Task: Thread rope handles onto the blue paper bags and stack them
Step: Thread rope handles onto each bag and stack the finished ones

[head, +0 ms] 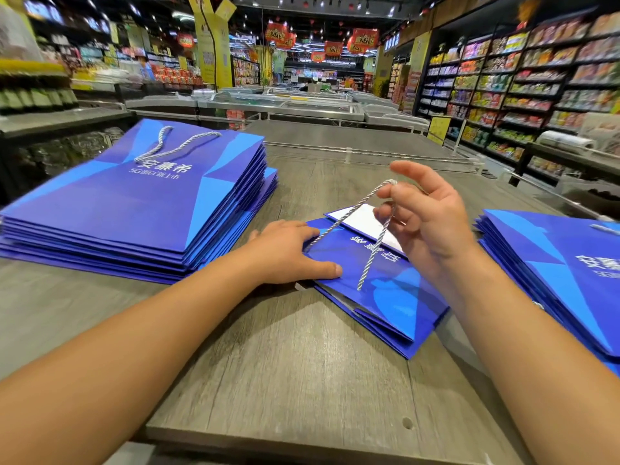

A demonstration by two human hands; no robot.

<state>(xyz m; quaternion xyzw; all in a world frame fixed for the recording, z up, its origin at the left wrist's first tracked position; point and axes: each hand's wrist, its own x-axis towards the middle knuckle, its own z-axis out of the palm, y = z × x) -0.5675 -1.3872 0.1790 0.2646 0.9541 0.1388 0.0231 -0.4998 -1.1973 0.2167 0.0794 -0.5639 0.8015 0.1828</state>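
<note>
We note the right hand (422,223) pinching the rope handle (372,229) above the blue bag (385,290) lying flat on the tabletop (285,380). The rope slants down-left towards the bag's mouth edge, where the nearer left hand (295,251) presses flat, fingers straight.

Stack of blue paper bags (134,203), left, top bag: white print "安慕希", with a smaller line beneath, "5G…新上市", middle characters unclear. Flat bag (379,290), centre: the same brand name, seen upside down, partly covered. Right stack (563,270): "安慕…", cut off at the frame edge. Red hanging signs (364,40): yellow characters, too blurred to read.
</note>
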